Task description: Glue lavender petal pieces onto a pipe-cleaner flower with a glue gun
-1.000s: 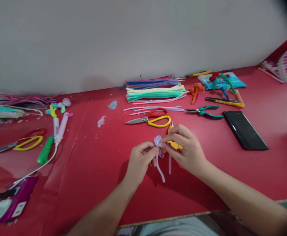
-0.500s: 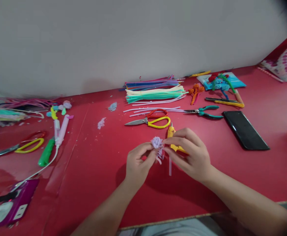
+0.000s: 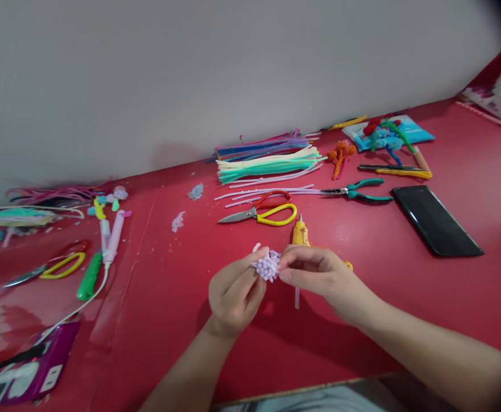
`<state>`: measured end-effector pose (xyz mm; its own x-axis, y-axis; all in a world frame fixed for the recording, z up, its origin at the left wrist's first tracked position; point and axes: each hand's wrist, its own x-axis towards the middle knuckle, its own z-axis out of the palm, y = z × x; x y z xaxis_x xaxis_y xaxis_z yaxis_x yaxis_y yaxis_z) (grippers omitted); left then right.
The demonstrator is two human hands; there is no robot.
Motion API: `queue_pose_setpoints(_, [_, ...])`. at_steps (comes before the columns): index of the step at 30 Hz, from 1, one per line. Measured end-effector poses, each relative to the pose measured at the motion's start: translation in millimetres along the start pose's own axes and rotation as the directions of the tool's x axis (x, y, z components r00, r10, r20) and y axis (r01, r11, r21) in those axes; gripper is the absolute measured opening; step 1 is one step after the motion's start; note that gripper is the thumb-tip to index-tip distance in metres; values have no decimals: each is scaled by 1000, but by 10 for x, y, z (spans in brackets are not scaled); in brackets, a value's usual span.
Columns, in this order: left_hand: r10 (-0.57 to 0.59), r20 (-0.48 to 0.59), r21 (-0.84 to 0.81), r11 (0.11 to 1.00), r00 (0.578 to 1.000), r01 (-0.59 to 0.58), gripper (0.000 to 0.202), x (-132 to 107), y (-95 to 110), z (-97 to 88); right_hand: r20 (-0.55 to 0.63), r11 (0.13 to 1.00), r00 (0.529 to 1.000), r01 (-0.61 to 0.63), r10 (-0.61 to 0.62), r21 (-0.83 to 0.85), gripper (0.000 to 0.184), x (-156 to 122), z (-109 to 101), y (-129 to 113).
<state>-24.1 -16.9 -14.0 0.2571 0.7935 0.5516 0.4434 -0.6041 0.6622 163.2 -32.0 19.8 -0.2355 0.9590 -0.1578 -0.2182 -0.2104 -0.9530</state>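
Between my two hands is a lilac pipe-cleaner flower, its many short petals fanned toward me. My left hand is closed round its base, and a lilac end pokes out above those fingers. With thumb and forefinger, my right hand pinches at the flower's right edge. Partly behind the right hand lies a yellow glue gun, a clear glue stick showing below it. Beyond the hands are scissors with red and yellow handles, lilac pipe cleaners and green-handled pliers.
Bundles of pipe cleaners lie along the wall. To the right are a black phone, an orange pipe-cleaner piece and a blue packet. At left lie other scissors, a pink hot tool and a purple power strip.
The flower has tipped so its petals face me, and it sits slightly lower and left. My left hand has turned around it; my right hand has moved down, its fingers closer together.
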Motion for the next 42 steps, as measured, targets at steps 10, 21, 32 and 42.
queue_pose_setpoints(10, [361, 22, 165, 918, 932, -360, 29, 79, 9, 20, 7, 992, 999, -45, 45, 120, 11, -11, 2, 7])
queue_pose_setpoints(21, [385, 47, 192, 902, 922, -387, 23, 79, 27, 5, 26, 976, 998, -58, 54, 212, 7, -14, 4, 16])
queue_pose_setpoints(32, [400, 46, 154, 903, 915, -402, 29, 81, 8, 5, 19, 979, 997, -73, 71, 188, 8, -6, 10, 8])
queue_pose_setpoints(42, [399, 29, 156, 904, 916, -399, 29, 86, 11, 6, 13, 983, 997, -78, 77, 166, 12, 8, 11, 0])
